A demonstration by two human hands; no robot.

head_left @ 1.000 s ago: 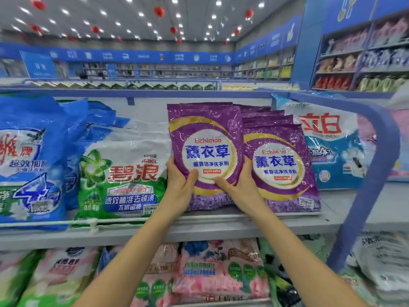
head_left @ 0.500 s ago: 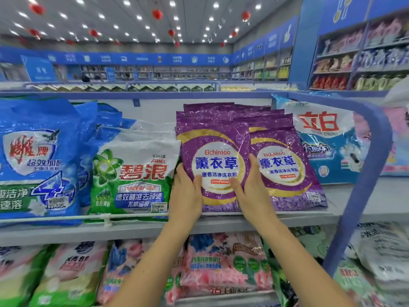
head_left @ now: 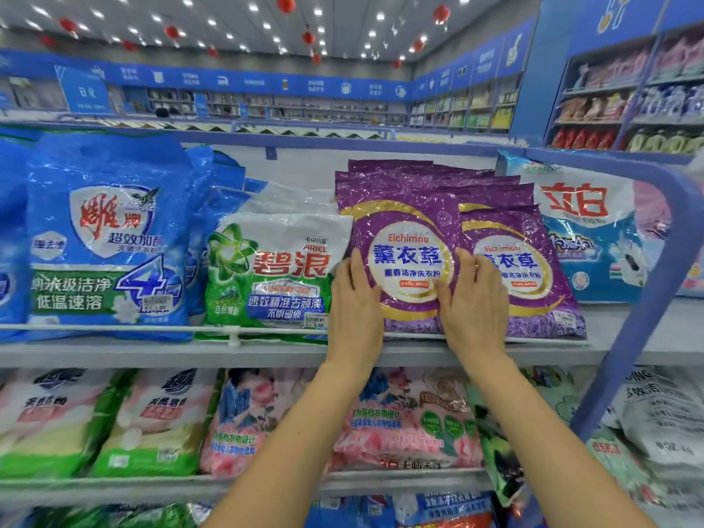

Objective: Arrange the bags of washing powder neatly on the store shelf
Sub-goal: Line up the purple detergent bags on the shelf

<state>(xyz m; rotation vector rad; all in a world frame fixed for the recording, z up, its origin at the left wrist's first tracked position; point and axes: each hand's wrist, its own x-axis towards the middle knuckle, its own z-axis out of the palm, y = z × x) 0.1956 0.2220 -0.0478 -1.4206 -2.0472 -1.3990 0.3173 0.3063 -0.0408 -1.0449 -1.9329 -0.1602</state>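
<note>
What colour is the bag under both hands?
Purple bag with gold swirls and a white round label, seen in the head view.

Shop — stocked shelves (head_left: 297, 354), priced detergent bags (head_left: 274, 276), aisle signs (head_left: 85, 94)

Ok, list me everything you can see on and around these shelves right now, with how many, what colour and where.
Purple bags: two rows, several stacked behind each front bag, exact count unclear; purple with gold swirl; top shelf, centre right.
Green and white bag: one in front, more white ones behind; top shelf, left of the purple bags.
Blue bags: at least two; blue; top shelf, far left.
White and blue bag: one, red lettering; top shelf, far right.
Pink bags: several, pink floral; shelf below.
Shelf rail: one, white; front edge of top shelf.
Red lanterns: many; hanging from ceiling.
Left hand: flat on front purple bag's left side.
Right hand: flat on its right side.
</note>
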